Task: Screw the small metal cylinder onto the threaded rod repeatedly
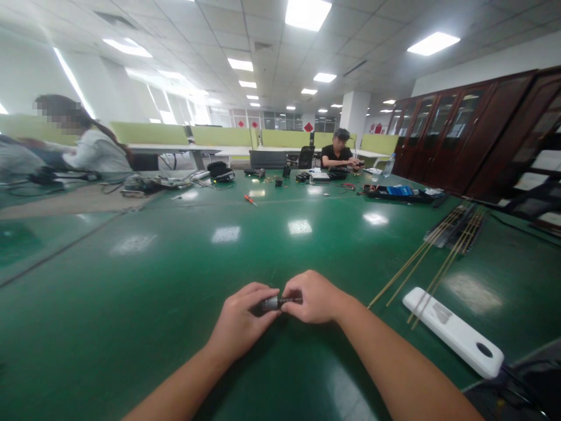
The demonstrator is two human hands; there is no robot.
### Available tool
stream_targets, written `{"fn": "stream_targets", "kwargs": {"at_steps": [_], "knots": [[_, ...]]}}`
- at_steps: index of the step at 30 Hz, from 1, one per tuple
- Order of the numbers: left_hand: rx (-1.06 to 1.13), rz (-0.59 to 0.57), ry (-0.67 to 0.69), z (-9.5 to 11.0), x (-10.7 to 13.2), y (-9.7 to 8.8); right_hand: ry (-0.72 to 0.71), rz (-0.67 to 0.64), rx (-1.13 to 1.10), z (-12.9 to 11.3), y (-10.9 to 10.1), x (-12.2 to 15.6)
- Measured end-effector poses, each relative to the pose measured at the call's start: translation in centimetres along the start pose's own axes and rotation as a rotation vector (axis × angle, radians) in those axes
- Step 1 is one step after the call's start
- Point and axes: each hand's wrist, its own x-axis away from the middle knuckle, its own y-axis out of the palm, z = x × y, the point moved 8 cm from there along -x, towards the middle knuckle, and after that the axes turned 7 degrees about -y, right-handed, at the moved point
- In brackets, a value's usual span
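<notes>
Front and centre on the bench (131, 327), a small silver-and-dark barrel (269, 303) and a thin dark rod (293, 300) sat between two hands, about in line, lying roughly level. Left hand (243, 313) had the barrel: grip closed, thumb below, fingers above, pinching it with one end showing. Right hand (315, 298) pinched the rod between thumb and curled fingers, close to the barrel's right end. Fingertips of both hands nearly met. Couldn't tell whether barrel and rod were one piece, fingers hid too much.

To the right, a long white bar (456, 327) with a dark oval near one end lay at a slant. Thin sticks (438, 232) ran back from there; two crossed the bar's far end, the others stopped left of it. Their back ends lay over a dark panel (464, 225).

Further back: a red-handled screwdriver (249, 200) well apart from the hands, a black case (221, 172) beyond it to the left, a dark tray (398, 192) with blue items at right, a clear bottle (389, 165) behind that. Worker in black (335, 153) sat across the far side, hands at something small and dark. Worker in a light top (105, 149) was at far left.
</notes>
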Motion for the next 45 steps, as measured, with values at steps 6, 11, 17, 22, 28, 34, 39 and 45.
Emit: {"fn": "stream_targets", "kwargs": {"at_steps": [6,11,17,22,28,34,39,45], "knots": [[-0.008,-0.004,-0.003,0.08,0.02,-0.10,-0.005,0.004,0.005,-0.13,-0.09,-0.07],[-0.008,0.006,0.004,0.07,-0.01,-0.23,-0.006,0.011,0.022,-0.14,-0.13,-0.13],[-0.010,0.004,0.001,-0.23,0.08,-0.19,0.001,0.012,0.029,-0.18,-0.26,-0.09],[-0.008,-0.001,0.000,-0.40,0.12,-0.13,-0.003,0.013,0.027,-0.18,-0.24,-0.10],[-0.017,0.000,-0.004,-0.40,0.06,-0.15,-0.002,0.020,0.027,-0.09,-0.27,-0.06],[-0.015,0.011,0.004,-0.30,0.07,-0.31,0.020,0.024,0.029,0.01,-0.27,-0.09],[-0.023,0.021,-0.003,-0.30,-0.02,-0.49,0.047,0.022,0.035,0.02,-0.31,-0.14],[-0.019,0.037,0.001,-0.18,-0.20,-0.84,0.070,0.014,0.079,0.08,-0.39,-0.16]]}}
